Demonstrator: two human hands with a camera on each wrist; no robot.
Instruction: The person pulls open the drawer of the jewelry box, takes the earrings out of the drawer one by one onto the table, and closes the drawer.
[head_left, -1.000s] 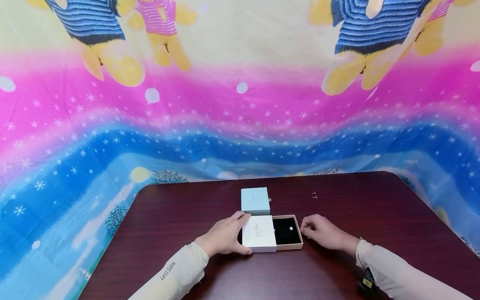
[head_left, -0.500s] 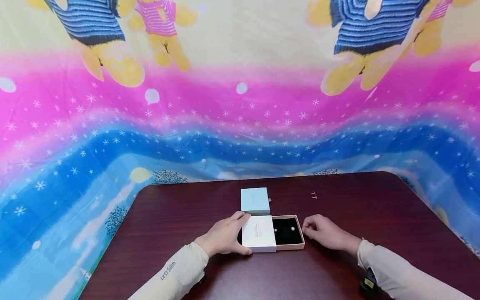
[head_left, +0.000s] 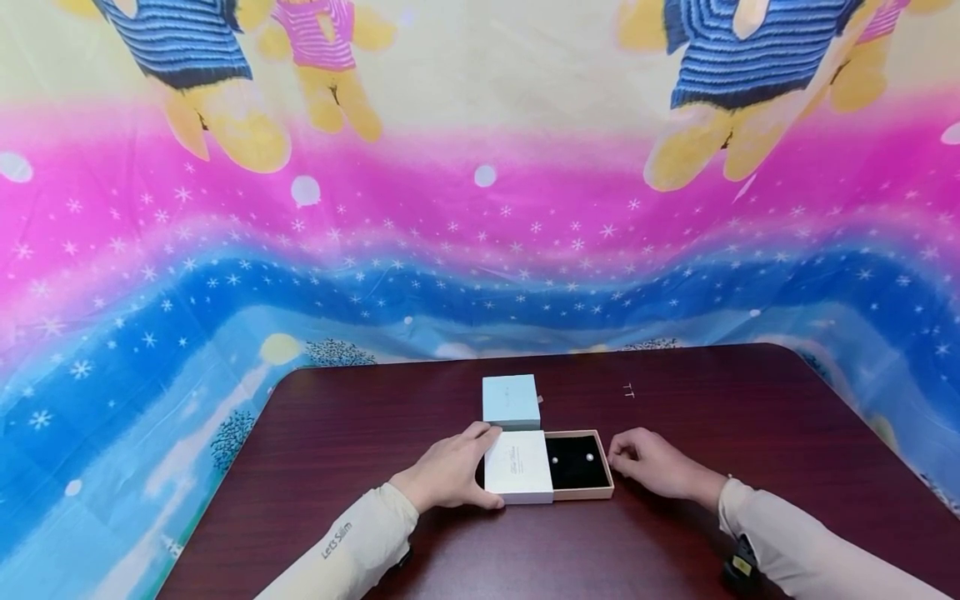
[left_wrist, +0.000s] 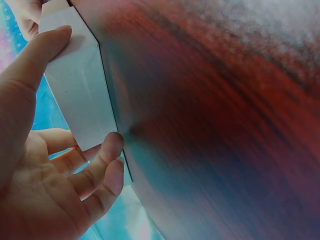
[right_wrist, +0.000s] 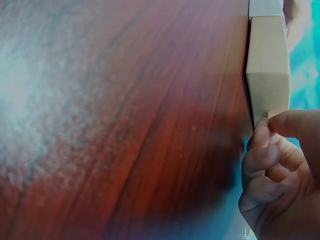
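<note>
A white box sleeve [head_left: 517, 468] lies on the table, gripped by my left hand [head_left: 452, 468]; in the left wrist view the thumb presses one side [left_wrist: 82, 95] and the fingers reach round it. From its right end sticks out a tan-edged drawer [head_left: 582, 494], lined in black. On the lining sit two small pearl-like earrings, one near the middle [head_left: 589, 457] and one by the sleeve's edge [head_left: 555, 460]. At the drawer's far right end is my right hand [head_left: 654, 463]. In the right wrist view its thumb and forefinger pinch a small pull tab [right_wrist: 268, 114] on the drawer's end.
Directly behind the white sleeve stands a light blue box [head_left: 510, 400] with a small tab on its right side. Two small T-shaped pieces [head_left: 628, 391] lie farther back to the right on the dark red table [head_left: 360, 417]. A patterned cloth [head_left: 480, 275] hangs behind.
My right hand has moved slightly right, drawing the drawer farther out of the sleeve. The earring by the sleeve's edge now shows fully. My left hand has stayed in place.
</note>
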